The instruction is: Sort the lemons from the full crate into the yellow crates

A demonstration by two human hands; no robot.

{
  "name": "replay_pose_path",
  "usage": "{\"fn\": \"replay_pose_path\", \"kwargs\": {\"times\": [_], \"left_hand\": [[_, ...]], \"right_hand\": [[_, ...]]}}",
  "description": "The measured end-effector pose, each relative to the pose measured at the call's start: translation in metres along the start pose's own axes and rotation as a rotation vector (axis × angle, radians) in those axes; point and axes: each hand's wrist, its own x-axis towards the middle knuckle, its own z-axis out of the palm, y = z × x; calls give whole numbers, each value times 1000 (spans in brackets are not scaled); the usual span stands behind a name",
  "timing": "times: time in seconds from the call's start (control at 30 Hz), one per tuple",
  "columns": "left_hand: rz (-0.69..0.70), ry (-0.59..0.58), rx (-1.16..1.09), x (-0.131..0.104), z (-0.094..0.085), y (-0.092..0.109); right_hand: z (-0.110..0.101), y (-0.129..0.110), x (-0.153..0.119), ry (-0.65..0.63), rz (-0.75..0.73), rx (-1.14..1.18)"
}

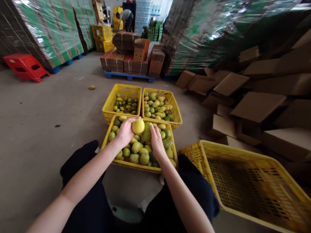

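My left hand (pixel 126 132) is closed around a round yellow lemon (pixel 138 126), held above the near yellow crate. Close beside it, my right hand (pixel 157 141) grips a larger green lemon (pixel 146 132) with the thumb along its side. Below both hands, the near crate (pixel 143 166) is filled with green and yellowish lemons (pixel 136 147). Behind it stand two more yellow crates: the left one (pixel 107 108) has a lower layer of small lemons, and the right one (pixel 178 113) is fuller.
A yellow crate (pixel 202 161) stands by my right knee. Cardboard boxes (pixel 259 105) pile up at right. Ahead are flattened cartons (pixel 114 61) on a blue pallet (pixel 130 77). A red stool (pixel 25 66) and a loose lemon (pixel 92 87) are at left. A person (pixel 126 16) bends far back.
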Motion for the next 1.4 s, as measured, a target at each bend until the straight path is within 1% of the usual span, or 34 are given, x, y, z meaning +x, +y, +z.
{"fn": "replay_pose_path", "kwargs": {"times": [0.13,0.2,0.27,0.33,0.37,0.43,0.5,0.53,0.6,0.67,0.77,0.83,0.9,1.03,1.13,1.2,1.27,1.33,1.4], "left_hand": [[63,-77,163,0,-6,-5],[144,-133,284,-1,-10,-3],[272,-203,425,-3,-13,2],[421,-239,555,-4,-14,8],[509,-233,613,-4,-15,10],[729,-198,738,-3,-17,13],[958,-193,862,-3,-19,13],[1047,-210,911,-2,-20,12],[1138,-265,964,-2,-22,12],[1157,-303,956,-1,-25,11],[1087,-303,864,0,-25,8],[974,-269,747,-1,-23,6],[801,-236,577,-1,-19,3],[375,-230,147,-4,-9,5],[95,-191,-60,-5,-3,10],[-53,-115,-132,-5,0,13],[-189,-10,-188,-3,2,14],[-294,102,-247,0,4,12],[-353,190,-310,4,4,9]], "right_hand": [[1,-2,0,-25,58,65],[-1,-4,0,-27,26,87],[-4,-9,1,-13,-103,75],[-7,-13,1,-11,-298,16],[-8,-15,2,-15,-395,-17],[-10,-18,2,-37,-550,-58],[-11,-19,1,-48,-666,-74],[-11,-19,1,-45,-714,-78],[-11,-18,0,-43,-777,-92],[-12,-18,-1,-46,-802,-93],[-12,-19,-3,-66,-767,-45],[-12,-22,-5,-89,-689,38],[-11,-25,-8,-114,-560,150],[-9,-34,-10,-134,-220,409],[-8,-37,-7,-209,25,589],[-8,-38,-3,-270,151,684],[-8,-38,-1,-291,277,761],[-8,-37,2,-255,415,822],[-7,-37,4,-181,533,867]]}}
